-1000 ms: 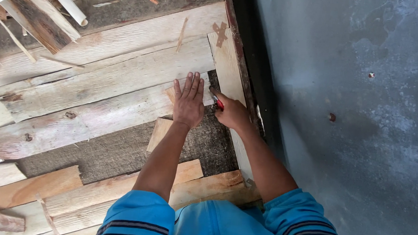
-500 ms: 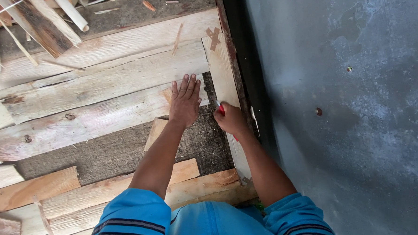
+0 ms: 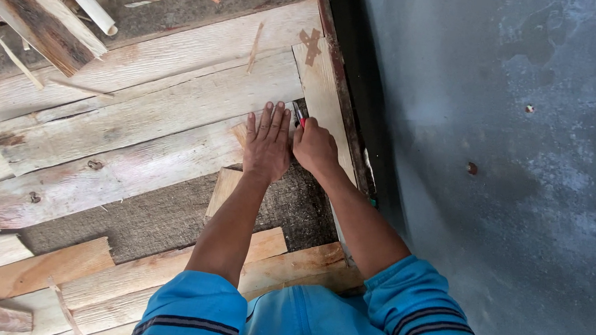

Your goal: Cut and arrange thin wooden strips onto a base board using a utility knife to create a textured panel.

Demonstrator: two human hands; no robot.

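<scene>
My left hand (image 3: 267,146) lies flat, fingers spread, on the end of a long pale wooden plank (image 3: 117,173). Right beside it my right hand (image 3: 314,147) is closed around a red-and-black pencil (image 3: 299,114), whose tip points at the plank's end near a narrow upright board (image 3: 324,95). The two hands touch each other. Below them a short piece of wood (image 3: 222,187) rests on dark rough ground (image 3: 162,215). Blue sleeves with dark stripes cover my upper arms.
More planks (image 3: 155,61) lie side by side above the marked one. Offcuts and a light tube (image 3: 87,4) are piled at the top left. Orange-toned boards (image 3: 126,274) lie near my knees. A grey concrete surface (image 3: 512,163) fills the right side.
Both hands have drawn closer together at the plank's end, the right hand sliding slightly left with the pencil. The view has shifted a little.
</scene>
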